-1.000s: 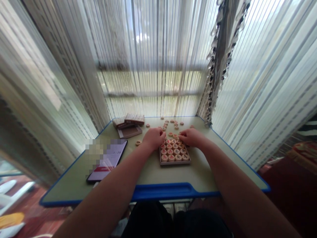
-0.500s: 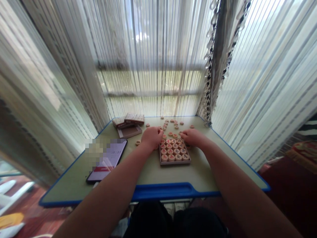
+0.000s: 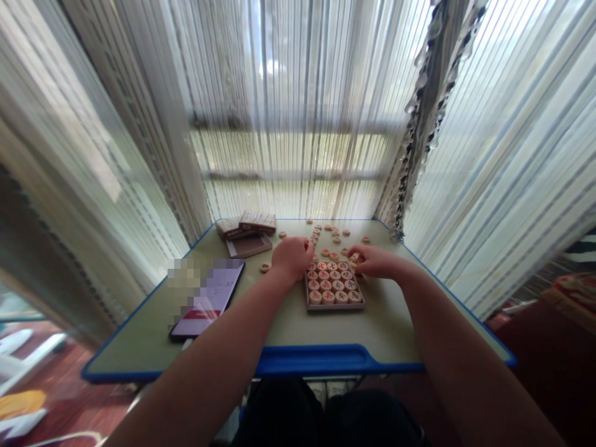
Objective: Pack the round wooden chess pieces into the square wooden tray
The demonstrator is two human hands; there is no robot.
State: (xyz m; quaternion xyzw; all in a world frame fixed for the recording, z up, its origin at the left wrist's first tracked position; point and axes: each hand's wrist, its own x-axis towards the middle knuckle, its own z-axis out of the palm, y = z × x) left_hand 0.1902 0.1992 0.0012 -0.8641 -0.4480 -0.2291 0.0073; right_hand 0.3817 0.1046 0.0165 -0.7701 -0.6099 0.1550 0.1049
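Note:
A shallow square box (image 3: pixel 334 307) holds Chinese chess pieces (image 3: pixel 326 286) in tidy rows, with red and dark characters facing up. My left hand (image 3: pixel 293 256) is at the box's far left corner, its fingers curled inward; whatever they hold is hidden. Beyond the far right corner is my right hand (image 3: pixel 376 261), with a round wooden Chinese chess piece (image 3: pixel 354 263) between its thumb and forefinger. Another piece (image 3: pixel 345 252) lies close by its fingertips. Several loose pieces (image 3: pixel 334 256) are scattered past the box.
A phone (image 3: pixel 212 301) lies on the left of the blue-edged table (image 3: pixel 298 329). Behind it are an open box part (image 3: pixel 250 246) and stacked closed boxes (image 3: pixel 257 221). One lone piece (image 3: pixel 265 267) sits left of my left hand. Striped string curtains (image 3: pixel 298 93) hang behind the table.
The view has shifted slightly, moving the scene to the right. My right hand has drawn a little to the right, and a piece now shows between its fingers. My left hand stays by the box corner.

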